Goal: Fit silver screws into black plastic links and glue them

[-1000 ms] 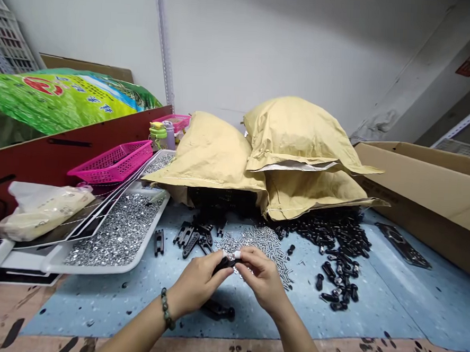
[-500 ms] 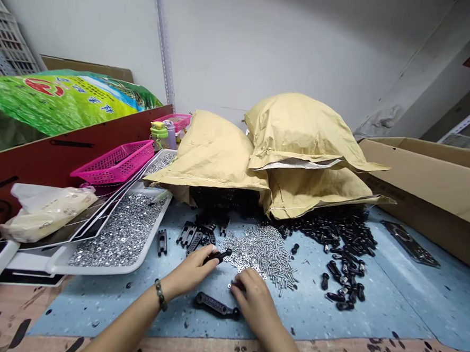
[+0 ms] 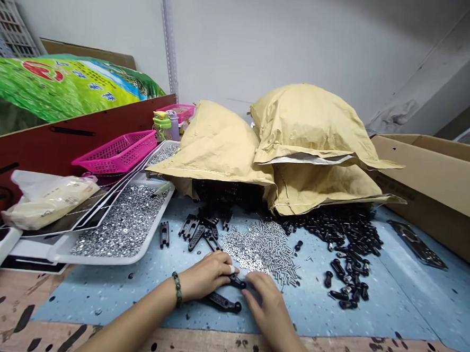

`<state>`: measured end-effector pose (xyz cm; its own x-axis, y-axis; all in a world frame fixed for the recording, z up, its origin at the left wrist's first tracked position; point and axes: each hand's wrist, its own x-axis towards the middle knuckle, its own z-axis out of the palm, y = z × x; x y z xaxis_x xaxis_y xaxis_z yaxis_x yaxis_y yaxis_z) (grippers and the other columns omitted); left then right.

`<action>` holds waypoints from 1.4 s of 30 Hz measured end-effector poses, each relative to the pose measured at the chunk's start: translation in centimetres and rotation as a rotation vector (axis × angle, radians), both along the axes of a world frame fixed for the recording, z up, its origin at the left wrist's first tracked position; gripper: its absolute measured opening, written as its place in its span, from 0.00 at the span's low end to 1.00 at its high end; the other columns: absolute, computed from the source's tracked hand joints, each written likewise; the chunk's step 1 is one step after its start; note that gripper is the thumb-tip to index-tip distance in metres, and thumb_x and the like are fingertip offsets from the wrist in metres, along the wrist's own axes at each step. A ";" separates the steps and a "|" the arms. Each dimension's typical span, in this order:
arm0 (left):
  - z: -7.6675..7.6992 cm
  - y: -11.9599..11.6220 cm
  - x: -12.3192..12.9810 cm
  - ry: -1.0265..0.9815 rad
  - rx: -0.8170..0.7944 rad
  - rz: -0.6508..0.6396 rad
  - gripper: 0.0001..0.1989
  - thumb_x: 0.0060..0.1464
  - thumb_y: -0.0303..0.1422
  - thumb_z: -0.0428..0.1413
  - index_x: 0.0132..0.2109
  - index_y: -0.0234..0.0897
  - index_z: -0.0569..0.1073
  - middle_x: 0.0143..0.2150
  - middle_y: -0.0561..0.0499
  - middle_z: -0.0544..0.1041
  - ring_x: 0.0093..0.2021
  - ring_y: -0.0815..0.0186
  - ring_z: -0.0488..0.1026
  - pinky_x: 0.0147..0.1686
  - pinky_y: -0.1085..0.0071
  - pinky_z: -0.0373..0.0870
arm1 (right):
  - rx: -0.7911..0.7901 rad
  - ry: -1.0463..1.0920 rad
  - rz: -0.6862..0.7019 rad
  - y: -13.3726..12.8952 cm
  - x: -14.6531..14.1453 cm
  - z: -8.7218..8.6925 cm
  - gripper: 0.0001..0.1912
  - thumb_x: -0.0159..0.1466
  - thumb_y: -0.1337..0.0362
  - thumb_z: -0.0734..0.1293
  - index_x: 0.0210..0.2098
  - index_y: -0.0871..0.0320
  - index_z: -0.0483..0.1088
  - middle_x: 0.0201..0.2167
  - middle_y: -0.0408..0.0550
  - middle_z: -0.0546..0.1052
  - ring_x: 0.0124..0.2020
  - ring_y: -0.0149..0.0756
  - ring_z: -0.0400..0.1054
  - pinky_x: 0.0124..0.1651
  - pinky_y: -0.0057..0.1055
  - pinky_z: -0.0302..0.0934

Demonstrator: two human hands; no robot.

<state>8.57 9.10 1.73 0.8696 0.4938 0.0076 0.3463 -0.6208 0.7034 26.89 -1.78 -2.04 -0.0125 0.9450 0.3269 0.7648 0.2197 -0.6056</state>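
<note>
My left hand (image 3: 207, 275), with a bracelet at the wrist, is closed around a black plastic arm (image 3: 236, 281) whose rounded end points right. My right hand (image 3: 269, 301) has its thumb and fingers curled at that end; what they pinch is hidden. Below the left hand, a second black plastic arm (image 3: 225, 303) lies on the blue mat (image 3: 163, 312), partly covered by the hand. Just beyond the hands are a spread of small silver nuts (image 3: 246, 253) and a pile of silver screws (image 3: 274, 247).
A white tray (image 3: 145, 251) of nuts stands left, near a pink basket (image 3: 116, 158). Yellow paper sacks (image 3: 220, 148) sit at the back. Small black parts (image 3: 348, 278) lie right, before a cardboard box (image 3: 434, 172). More black pieces (image 3: 195, 237) lie behind the left hand.
My left hand has moved right and down with the black arm, bringing its end to my right hand. The right hand has shifted slightly right. The view has tilted a little.
</note>
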 end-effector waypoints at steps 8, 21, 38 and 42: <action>0.0 -0.4 -1.1 0.070 0.000 -0.011 0.13 0.62 0.30 0.47 0.49 0.45 0.74 0.43 0.49 0.70 0.47 0.60 0.65 0.49 0.64 0.61 | -0.035 0.110 0.042 0.5 -0.6 1.1 0.08 0.62 0.67 0.63 0.39 0.52 0.72 0.37 0.48 0.73 0.39 0.43 0.68 0.40 0.38 0.67; 1.1 -0.7 -4.9 -0.265 -0.372 0.697 0.26 0.59 0.45 0.48 0.60 0.37 0.61 0.50 0.44 0.71 0.49 0.58 0.69 0.49 0.65 0.65 | -0.054 0.451 0.016 14.3 -6.2 3.0 0.17 0.65 0.60 0.59 0.49 0.61 0.71 0.39 0.54 0.77 0.39 0.42 0.70 0.42 0.39 0.65; 1.2 0.1 1.8 -0.199 -0.423 0.461 0.12 0.61 0.43 0.44 0.43 0.39 0.62 0.31 0.54 0.68 0.32 0.65 0.67 0.32 0.71 0.64 | -0.147 0.267 -0.578 7.7 12.3 3.0 0.10 0.57 0.63 0.64 0.38 0.59 0.69 0.26 0.48 0.72 0.34 0.44 0.69 0.43 0.39 0.60; 2.1 0.1 1.6 -0.170 -0.420 0.419 0.11 0.61 0.40 0.44 0.46 0.40 0.62 0.34 0.54 0.70 0.31 0.65 0.67 0.31 0.71 0.64 | -0.114 0.340 -0.223 6.2 5.3 4.3 0.11 0.64 0.58 0.60 0.42 0.54 0.69 0.37 0.48 0.74 0.38 0.38 0.70 0.41 0.32 0.64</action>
<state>10.22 9.19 3.79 0.6044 0.7842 -0.1402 0.3627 -0.1142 0.9249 32.16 4.45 2.26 0.2870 0.9428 0.1698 0.5381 -0.0120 -0.8428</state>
